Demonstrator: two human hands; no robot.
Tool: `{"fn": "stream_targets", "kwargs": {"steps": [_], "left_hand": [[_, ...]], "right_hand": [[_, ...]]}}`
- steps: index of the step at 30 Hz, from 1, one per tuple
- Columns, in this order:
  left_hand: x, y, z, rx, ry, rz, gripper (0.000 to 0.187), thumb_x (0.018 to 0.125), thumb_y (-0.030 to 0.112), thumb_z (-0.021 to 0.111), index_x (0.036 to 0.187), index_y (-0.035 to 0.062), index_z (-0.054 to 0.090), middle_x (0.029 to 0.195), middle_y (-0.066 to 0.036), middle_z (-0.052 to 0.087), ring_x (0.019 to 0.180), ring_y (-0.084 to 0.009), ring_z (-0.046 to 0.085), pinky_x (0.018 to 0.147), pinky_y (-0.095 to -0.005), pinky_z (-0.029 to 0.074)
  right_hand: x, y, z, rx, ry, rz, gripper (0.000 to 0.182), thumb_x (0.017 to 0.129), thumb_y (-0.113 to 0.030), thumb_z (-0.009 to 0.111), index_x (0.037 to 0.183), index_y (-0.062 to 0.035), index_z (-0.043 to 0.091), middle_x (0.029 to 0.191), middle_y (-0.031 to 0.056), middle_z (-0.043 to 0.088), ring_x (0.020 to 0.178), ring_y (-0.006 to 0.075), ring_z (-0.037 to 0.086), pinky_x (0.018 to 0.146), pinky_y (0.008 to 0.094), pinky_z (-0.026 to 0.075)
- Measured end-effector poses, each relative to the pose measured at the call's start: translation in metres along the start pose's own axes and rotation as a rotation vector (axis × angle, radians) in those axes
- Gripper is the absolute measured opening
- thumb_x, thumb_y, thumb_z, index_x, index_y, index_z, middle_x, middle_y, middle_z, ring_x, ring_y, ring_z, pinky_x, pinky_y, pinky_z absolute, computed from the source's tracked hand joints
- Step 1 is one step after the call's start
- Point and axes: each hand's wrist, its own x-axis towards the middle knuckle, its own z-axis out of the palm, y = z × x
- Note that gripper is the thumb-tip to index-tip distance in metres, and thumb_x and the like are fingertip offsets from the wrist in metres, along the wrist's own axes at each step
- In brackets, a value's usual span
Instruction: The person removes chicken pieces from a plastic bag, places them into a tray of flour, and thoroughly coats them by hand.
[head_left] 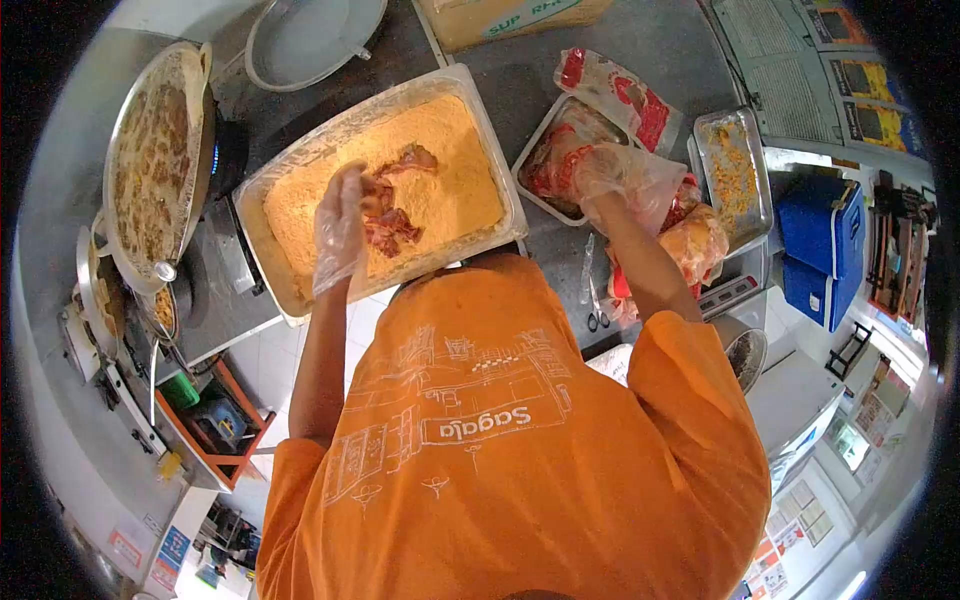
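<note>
My left hand (pixel 343 215), in a clear plastic glove, is over a large tub (pixel 513 200) of orange-yellow breading powder (pixel 440 140). Its fingers look stretched out beside several strips of raw reddish meat (pixel 390 225) lying on the powder. My right hand (pixel 596 172), also gloved in clear plastic, reaches down into a smaller metal tray (pixel 527 190) with raw meat and red-printed plastic. The ends of its fingers are hard to make out there. Red-and-white plastic bags (pixel 690 245) of meat lie beside my right forearm.
A wide pan of bubbling oil (pixel 150 150) is on a burner at the left. Scissors (pixel 597 318) lie near the counter's front edge. A metal tray of yellow crumbs (pixel 735 180) and a blue cooler (pixel 820 245) are at the right; a cardboard box (pixel 480 25) stands behind.
</note>
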Motion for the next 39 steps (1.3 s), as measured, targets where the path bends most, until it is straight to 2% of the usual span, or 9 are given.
{"fn": "stream_targets", "kwargs": {"steps": [9,11,17,19,23,26,33,36,39], "left_hand": [[0.052,0.035,0.194,0.224,-0.715,0.318,0.052,0.104,0.048,0.055,0.117,-0.0015,0.065,0.102,-0.024,0.071,0.099,-0.0333,0.07,0.086,-0.0425,0.053],[0.044,0.061,0.231,0.642,-0.706,0.196,0.056,0.102,0.052,0.056,0.117,-0.0007,0.065,0.1,-0.028,0.07,0.096,-0.041,0.07,0.085,-0.0464,0.053],[0.08,-0.004,0.281,0.684,-0.648,0.52,0.045,0.102,0.042,0.059,0.12,0.0009,0.068,0.097,-0.028,0.07,0.095,-0.0451,0.068,0.089,-0.0492,0.052],[0.087,-0.015,0.287,0.593,-0.613,0.419,0.042,0.102,0.039,0.058,0.114,0.0004,0.069,0.098,-0.028,0.07,0.096,-0.0448,0.068,0.087,-0.049,0.053],[0.102,-0.012,0.303,0.87,-0.574,0.642,0.035,0.102,0.028,0.056,0.094,-0.002,0.071,0.09,-0.025,0.071,0.09,-0.0407,0.072,0.081,-0.0474,0.058],[0.102,0.01,0.325,0.833,-0.576,0.213,0.028,0.096,0.022,0.059,0.093,-0.0026,0.073,0.098,-0.026,0.073,0.097,-0.0413,0.072,0.083,-0.0473,0.059],[0.102,0.012,0.333,0.74,-0.518,0.209,0.025,0.094,0.018,0.059,0.1,-0.0017,0.072,0.102,-0.028,0.072,0.101,-0.0429,0.071,0.087,-0.0465,0.058],[0.103,0.014,0.33,0.661,-0.418,0.179,0.022,0.094,0.015,0.061,0.1,-0.0025,0.074,0.105,-0.029,0.072,0.103,-0.0446,0.07,0.088,-0.0467,0.058],[0.096,0.014,0.318,0.635,-0.389,0.143,0.024,0.095,0.017,0.062,0.099,-0.0037,0.073,0.104,-0.029,0.072,0.103,-0.0447,0.07,0.088,-0.0468,0.059]], "right_hand": [[-0.034,0.041,-0.065,0.674,0.267,0.301,0.035,0.09,-0.022,0.063,0.121,-0.0057,0.068,0.115,0.0175,0.072,0.107,0.034,0.069,0.092,0.0437,0.054],[-0.039,0.041,-0.077,0.834,0.356,0.326,0.037,0.088,-0.022,0.065,0.122,-0.0063,0.068,0.117,0.0174,0.072,0.109,0.034,0.069,0.093,0.0432,0.054],[-0.06,0.035,-0.107,1.096,0.474,0.322,0.043,0.084,-0.022,0.069,0.125,-0.0081,0.069,0.121,0.0171,0.071,0.112,0.0339,0.068,0.095,0.0418,0.053],[-0.074,0.031,-0.119,1.073,0.453,0.305,0.045,0.082,-0.022,0.071,0.126,-0.0087,0.069,0.122,0.017,0.071,0.113,0.0339,0.068,0.096,0.0413,0.053],[-0.111,0.029,-0.142,0.686,0.439,0.141,0.05,0.079,-0.022,0.074,0.127,-0.01,0.069,0.125,0.0168,0.071,0.115,0.0339,0.068,0.097,0.0403,0.052],[-0.136,0.04,-0.144,0.293,0.699,-0.196,0.047,0.075,-0.014,0.074,0.121,-0.0083,0.072,0.12,0.016,0.072,0.11,0.0326,0.069,0.099,0.0403,0.051],[-0.158,0.018,-0.185,0.596,0.895,-0.33,0.035,0.067,-0.003,0.078,0.102,-0.0055,0.073,0.1,0.0107,0.068,0.089,0.0253,0.066,0.08,0.0338,0.054],[-0.134,0.035,-0.13,1.056,0.959,-0.167,0.027,0.072,-0.001,0.076,0.097,-0.0068,0.068,0.099,0.0085,0.066,0.091,0.0237,0.064,0.077,0.0343,0.055],[-0.141,0.027,-0.12,1.857,0.735,0.034,0.023,0.078,0.0,0.072,0.098,-0.0084,0.062,0.102,0.0078,0.065,0.096,0.0239,0.063,0.081,0.0366,0.056]]}}
